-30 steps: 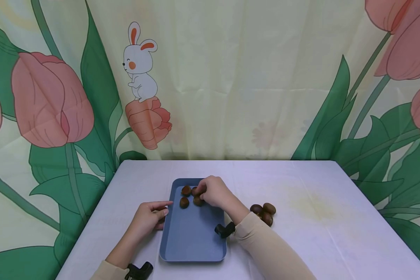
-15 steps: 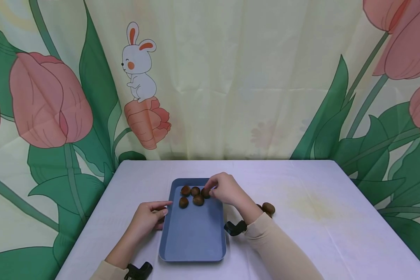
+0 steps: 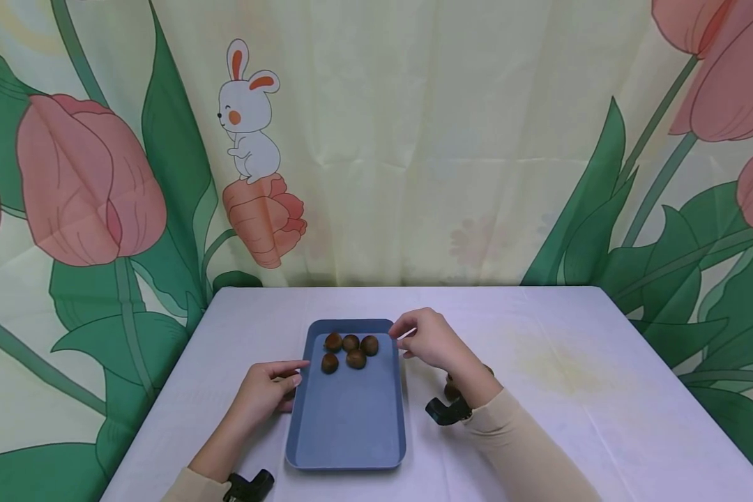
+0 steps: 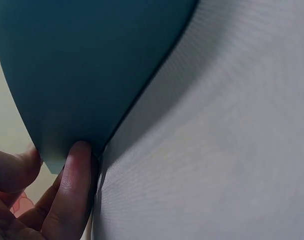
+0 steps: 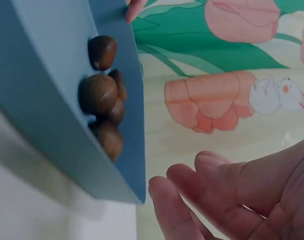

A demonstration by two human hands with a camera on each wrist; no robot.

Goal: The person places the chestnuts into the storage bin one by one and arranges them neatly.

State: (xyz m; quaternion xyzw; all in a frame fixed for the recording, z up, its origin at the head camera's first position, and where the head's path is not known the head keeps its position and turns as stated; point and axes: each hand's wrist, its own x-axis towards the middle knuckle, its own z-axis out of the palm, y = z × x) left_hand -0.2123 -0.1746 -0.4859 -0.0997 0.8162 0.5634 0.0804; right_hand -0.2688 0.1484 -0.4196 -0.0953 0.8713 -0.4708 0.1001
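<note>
While the person's bare left hand pinches the near-left rim of a shallow blue-grey rectangular tray, I take it to be steadying that light-looking piece so it cannot slide. Its fingers bend over the rim, with a fingertip against the outer wall. Five glossy brown rounded chestnuts lie inside, gathered at the tray's far end, three in the farther row and two in front; grouping them there probably leaves the near part free, and the raised walls would stop them rolling off. Just beyond the tray's right rim, near its far corner, the bare right hand hangs with fingers loosely bent and parted, gripping nothing. More loose brown chestnuts rest to the right of the tray on the white cloth-covered surface; the right forearm hides part of them, so I cannot count them. They seem set near the tray for an easy reach. Behind the tray hangs a pale cream fabric backdrop, printed with pink tulips, a white rabbit and an orange carrot. I can read no brand, label or writing on the tray, the chestnuts or the backdrop.
</note>
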